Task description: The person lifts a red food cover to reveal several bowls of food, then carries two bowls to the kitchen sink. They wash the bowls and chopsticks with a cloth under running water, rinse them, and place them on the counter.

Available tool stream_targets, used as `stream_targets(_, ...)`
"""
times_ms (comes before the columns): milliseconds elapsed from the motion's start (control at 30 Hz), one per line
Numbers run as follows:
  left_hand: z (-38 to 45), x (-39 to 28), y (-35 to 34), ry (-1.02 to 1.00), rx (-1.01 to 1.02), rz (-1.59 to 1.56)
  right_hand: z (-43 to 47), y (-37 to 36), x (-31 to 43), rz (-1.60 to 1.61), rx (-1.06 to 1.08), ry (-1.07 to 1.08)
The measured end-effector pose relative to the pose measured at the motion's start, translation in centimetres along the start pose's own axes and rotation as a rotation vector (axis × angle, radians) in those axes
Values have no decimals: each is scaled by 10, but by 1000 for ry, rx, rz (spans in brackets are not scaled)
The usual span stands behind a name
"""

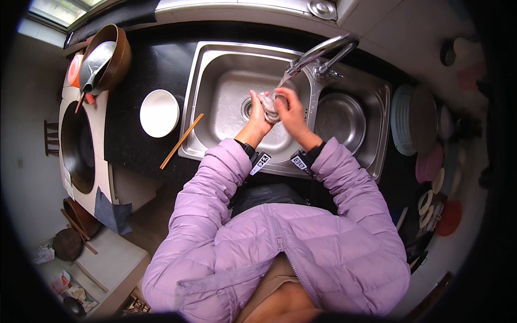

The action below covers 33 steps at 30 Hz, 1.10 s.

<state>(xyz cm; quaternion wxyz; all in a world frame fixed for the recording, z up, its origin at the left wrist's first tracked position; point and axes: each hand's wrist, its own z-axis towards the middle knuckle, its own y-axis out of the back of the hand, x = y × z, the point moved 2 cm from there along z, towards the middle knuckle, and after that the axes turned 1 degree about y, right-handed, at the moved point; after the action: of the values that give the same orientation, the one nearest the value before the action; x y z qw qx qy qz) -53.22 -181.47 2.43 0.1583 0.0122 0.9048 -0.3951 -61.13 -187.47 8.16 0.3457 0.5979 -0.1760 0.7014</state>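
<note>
Over the larger basin of a stainless steel sink, my left hand holds a wet, crumpled greyish cloth. My right hand is at the cloth's right side, fingers curved; whether it grips the cloth is unclear. Water runs from the chrome faucet onto the cloth and the fingers. Left of the sink, a white bowl rests on the black countertop. A pair of wooden chopsticks lies across the sink's left edge. The drain is partly hidden behind my left hand.
A metal basin sits in the smaller sink bowl. At the upper left, a brown pot holds metal cookware. A large wok is set into the stove at left. Baskets and dishes, including a pale blue basket, stand at right.
</note>
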Motion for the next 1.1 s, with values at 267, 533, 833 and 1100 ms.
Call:
stream_targets(267, 4, 10, 11, 37, -134, 131, 4, -25, -25, -447, 82, 97)
stream_targets(533, -7, 4, 11, -220, -205, 645, 41, -8, -65, -541, 250, -432)
stream_targets(833, -30, -57, 17, -515, -238, 789, 48, 14, -60, 321, 252, -435)
stream_targets(1100, -31, -57, 15, -477, -142, 665, 55, 23, -57, -39, 263, -389)
